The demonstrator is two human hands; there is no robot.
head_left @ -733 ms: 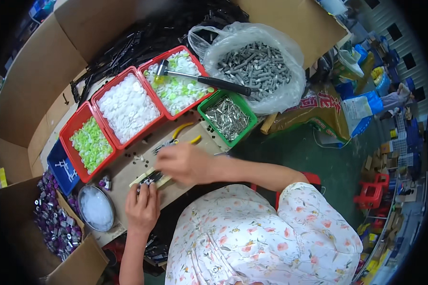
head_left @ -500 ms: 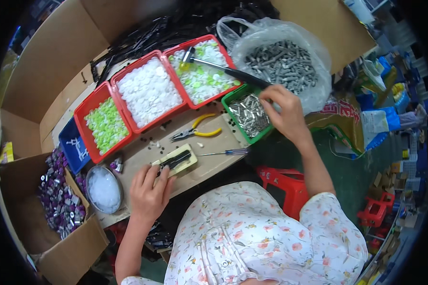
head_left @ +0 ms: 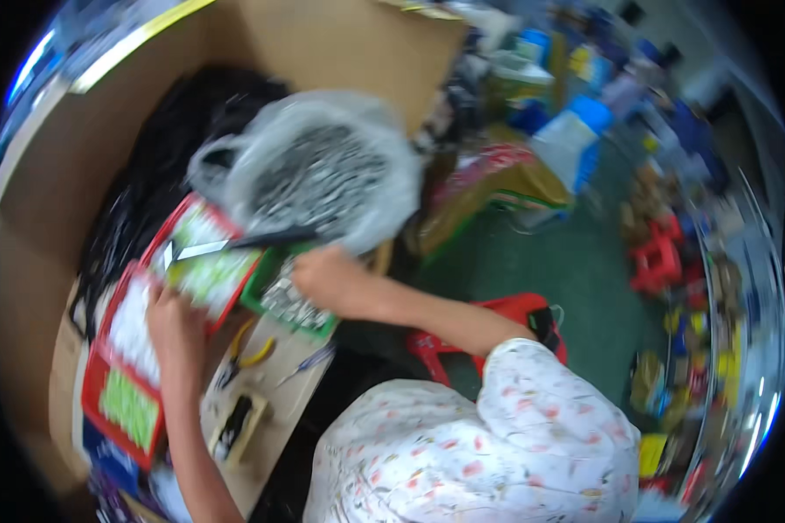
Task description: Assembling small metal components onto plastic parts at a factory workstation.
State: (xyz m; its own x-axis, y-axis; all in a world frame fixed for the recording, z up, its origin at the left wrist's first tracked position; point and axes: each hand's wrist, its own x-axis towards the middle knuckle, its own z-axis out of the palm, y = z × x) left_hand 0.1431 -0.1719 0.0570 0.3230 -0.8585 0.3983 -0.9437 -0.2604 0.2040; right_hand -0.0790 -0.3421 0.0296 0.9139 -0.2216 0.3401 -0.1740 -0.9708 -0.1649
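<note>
My left hand [head_left: 174, 324] reaches over the red bin of white round pieces [head_left: 131, 327], near its border with the red bin of mixed white and green pieces [head_left: 222, 288]. Its fingers look curled, and blur hides what they hold, if anything. At the green bin [head_left: 255, 286] of small metal pins [head_left: 288, 301], my right hand [head_left: 330, 281] has its fingers bent down over the pins. The fingertips are hidden. A hammer [head_left: 275, 237] with a black handle rests across the mixed-piece bin, its head toward my left hand.
Nearer me lie yellow-handled pliers [head_left: 255, 353], a screwdriver [head_left: 314, 359] and a cream block [head_left: 255, 425] holding a black part. A plastic bag [head_left: 375, 113] of grey pieces stands beyond the green bin. A red stool [head_left: 427, 356] is right of the table.
The view has swung right, so the table now appears further left. My left hand has moved from the cream block to the white pieces. My right hand remains at the green bin, now lower.
</note>
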